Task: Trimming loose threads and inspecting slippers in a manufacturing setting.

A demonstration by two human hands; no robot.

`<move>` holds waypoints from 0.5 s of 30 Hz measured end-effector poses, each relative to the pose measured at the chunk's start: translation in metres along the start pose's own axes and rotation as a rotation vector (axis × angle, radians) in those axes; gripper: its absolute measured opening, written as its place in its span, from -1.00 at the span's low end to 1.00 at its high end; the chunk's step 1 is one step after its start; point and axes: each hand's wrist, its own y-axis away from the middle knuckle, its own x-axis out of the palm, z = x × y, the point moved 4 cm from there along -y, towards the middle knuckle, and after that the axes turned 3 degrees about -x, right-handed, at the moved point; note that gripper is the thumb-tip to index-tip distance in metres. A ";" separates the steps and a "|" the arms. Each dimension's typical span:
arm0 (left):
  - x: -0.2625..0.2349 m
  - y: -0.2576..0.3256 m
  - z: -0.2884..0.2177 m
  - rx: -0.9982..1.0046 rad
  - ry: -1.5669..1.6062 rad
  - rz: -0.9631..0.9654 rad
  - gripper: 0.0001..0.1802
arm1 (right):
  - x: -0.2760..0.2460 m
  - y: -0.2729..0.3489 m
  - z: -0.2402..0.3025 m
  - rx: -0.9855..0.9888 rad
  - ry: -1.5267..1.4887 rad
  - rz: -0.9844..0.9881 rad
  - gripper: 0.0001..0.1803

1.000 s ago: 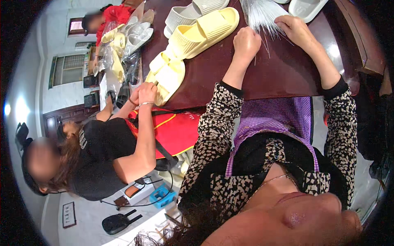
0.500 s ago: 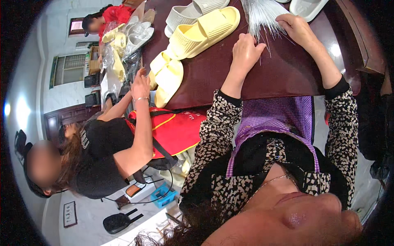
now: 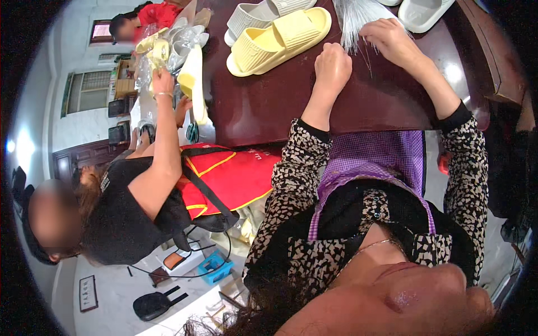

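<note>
Leftward shifts a yellow slipper (image 3: 193, 78); our left hand (image 3: 333, 70) and right hand (image 3: 395, 46) curl fingers near pale strands (image 3: 358, 22), pinching unclear.

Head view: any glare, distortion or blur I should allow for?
Head view: white glare on the dark red table beside the right forearm; head view, far left: a bright light patch; head view, rim: black surround, edges curving; head view, top: pale strands run together, too fine to separate.

At lower left we distinguish a blue crate (image 3: 216, 270), a black two-pronged object (image 3: 150, 307) and a framed sign (image 3: 88, 293); above them, a window (image 3: 91, 89).
</note>
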 end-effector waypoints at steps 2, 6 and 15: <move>-0.001 0.002 -0.001 0.013 0.020 -0.002 -0.90 | 0.008 -0.002 0.012 -0.075 0.084 0.159 -0.80; -0.001 0.008 -0.009 0.020 0.082 -0.050 -0.90 | 0.025 -0.004 0.009 -0.050 0.153 0.268 -0.71; -0.004 0.016 -0.003 -0.037 0.172 -0.133 -0.81 | 0.034 -0.004 0.014 -0.150 0.269 0.282 -0.84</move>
